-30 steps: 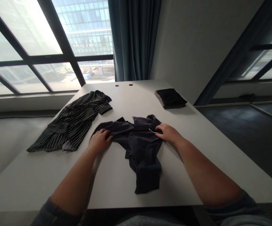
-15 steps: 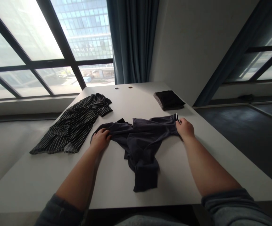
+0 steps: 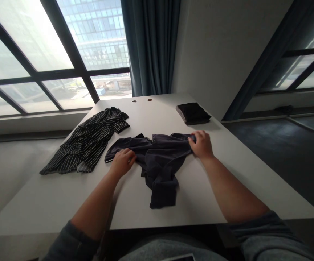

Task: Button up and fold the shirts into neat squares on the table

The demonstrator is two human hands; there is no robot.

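A dark navy-grey shirt (image 3: 162, 159) lies spread and rumpled on the white table (image 3: 200, 197), its sleeves out to both sides and its narrow, bunched body pointing toward me. My left hand (image 3: 122, 162) rests at the inner part of the left sleeve, fingers curled onto the cloth; the white-edged cuff sticks out beyond it. At the other sleeve, my right hand (image 3: 202, 144) has its fingers closed on the end, which hides that cuff. A few small dark fastenings show near the neck.
A black shirt with white stripes (image 3: 83, 143) lies loosely along the table's left side. Toward the back right sits a folded black and grey pile of clothes (image 3: 193, 113). Two round holes are set in the far tabletop. Windows and a blue curtain (image 3: 153, 47) stand behind.
Both hands have moved inward along the sleeves, the right one to the left and slightly up. The shirt's lower end has shifted a little up in view, and the left cuff now shows.
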